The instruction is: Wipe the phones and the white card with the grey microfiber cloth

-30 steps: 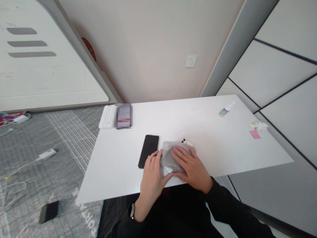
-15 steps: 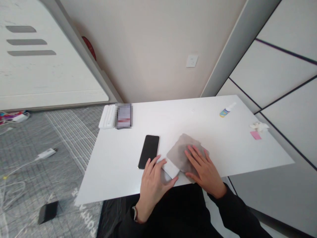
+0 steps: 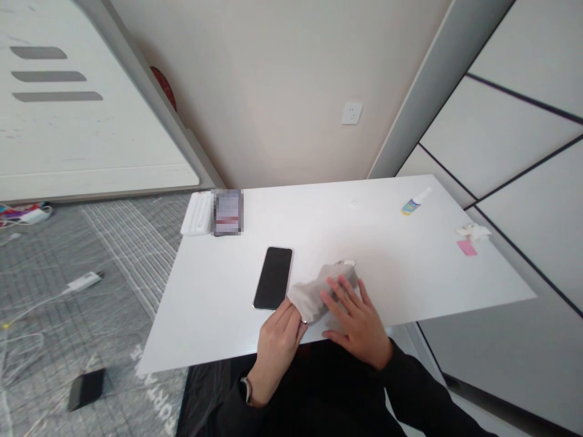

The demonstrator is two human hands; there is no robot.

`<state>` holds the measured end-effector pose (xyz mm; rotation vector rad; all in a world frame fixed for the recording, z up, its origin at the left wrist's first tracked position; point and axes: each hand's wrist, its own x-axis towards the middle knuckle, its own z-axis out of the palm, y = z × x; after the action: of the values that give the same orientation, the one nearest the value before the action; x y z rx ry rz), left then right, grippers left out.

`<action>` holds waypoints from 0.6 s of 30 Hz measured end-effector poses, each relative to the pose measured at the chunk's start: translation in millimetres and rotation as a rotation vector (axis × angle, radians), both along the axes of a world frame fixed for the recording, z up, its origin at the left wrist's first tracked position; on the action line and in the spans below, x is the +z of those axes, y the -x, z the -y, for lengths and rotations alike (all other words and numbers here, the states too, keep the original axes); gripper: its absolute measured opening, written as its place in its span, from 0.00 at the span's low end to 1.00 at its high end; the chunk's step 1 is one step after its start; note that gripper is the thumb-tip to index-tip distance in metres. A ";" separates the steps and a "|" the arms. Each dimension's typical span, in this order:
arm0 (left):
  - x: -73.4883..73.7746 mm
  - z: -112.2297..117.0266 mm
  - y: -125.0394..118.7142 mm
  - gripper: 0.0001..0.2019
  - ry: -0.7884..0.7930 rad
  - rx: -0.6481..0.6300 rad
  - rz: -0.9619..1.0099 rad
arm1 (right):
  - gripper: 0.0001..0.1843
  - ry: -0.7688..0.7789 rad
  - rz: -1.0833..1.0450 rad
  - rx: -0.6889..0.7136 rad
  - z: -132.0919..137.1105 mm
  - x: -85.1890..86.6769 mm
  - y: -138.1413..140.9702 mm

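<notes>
On the surface (image 3: 410, 267): two phones, a black one (image 3: 273, 278) and a white one (image 3: 347, 263) mostly under one grey cloth (image 3: 314, 291). Also one small bottle (image 3: 415, 203), one pink note (image 3: 466, 247), one white keyboard (image 3: 197, 213).

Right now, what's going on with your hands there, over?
Right hand flat on grey cloth covering white phone. Left hand pinning the phone's near end. Black phone lies alongside, untouched.

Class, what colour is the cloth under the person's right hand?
Grey cloth, best seen in the head view.
</notes>
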<state>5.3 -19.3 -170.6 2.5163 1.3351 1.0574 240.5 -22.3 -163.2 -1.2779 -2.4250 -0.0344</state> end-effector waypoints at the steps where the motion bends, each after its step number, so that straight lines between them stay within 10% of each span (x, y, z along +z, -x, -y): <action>1: -0.2 -0.1 -0.8 0.12 0.003 0.004 0.003 | 0.43 -0.002 -0.009 -0.045 -4.6 1.8 -2.7; 18: -4.7 -2.9 -0.5 0.10 -0.056 0.026 0.032 | 0.39 -0.053 -0.045 0.118 -9.2 9.6 13.1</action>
<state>5.8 -16.5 -175.3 2.5166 1.3518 1.1510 227.4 -13.1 -153.6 -1.0988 -2.4398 -0.0356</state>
